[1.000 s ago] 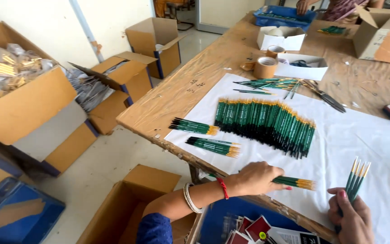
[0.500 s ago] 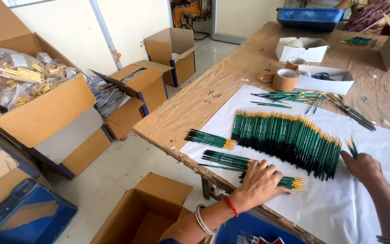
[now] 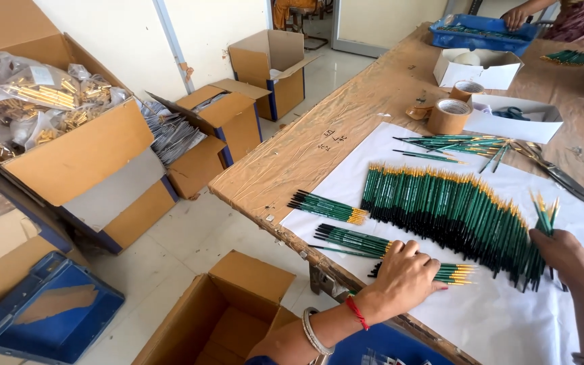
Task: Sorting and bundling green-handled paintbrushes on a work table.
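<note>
A long row of green paint brushes (image 3: pixel 447 206) with gold ferrules lies on a white paper sheet (image 3: pixel 508 318) on the wooden table (image 3: pixel 366 115). My left hand (image 3: pixel 403 274) rests flat on a small bundle of brushes (image 3: pixel 451 272) near the table's front edge. A few brushes (image 3: pixel 544 211) stand up out of my right hand (image 3: pixel 562 253), at the right end of the row. Two more small bundles (image 3: pixel 327 206) (image 3: pixel 349 240) lie left of my left hand.
Loose brushes (image 3: pixel 451 143), scissors (image 3: pixel 552 169), two tape rolls (image 3: pixel 449 115), white boxes (image 3: pixel 512 116) and a blue tray (image 3: pixel 484 30) sit farther back. Another person's hand (image 3: pixel 518 15) is at the tray. Open cardboard boxes (image 3: pixel 234 311) and a blue lid (image 3: pixel 45 311) crowd the floor at left.
My right hand has carried its few brushes up from the table's front edge to the right end of the row. My left hand has stayed on the small bundle.
</note>
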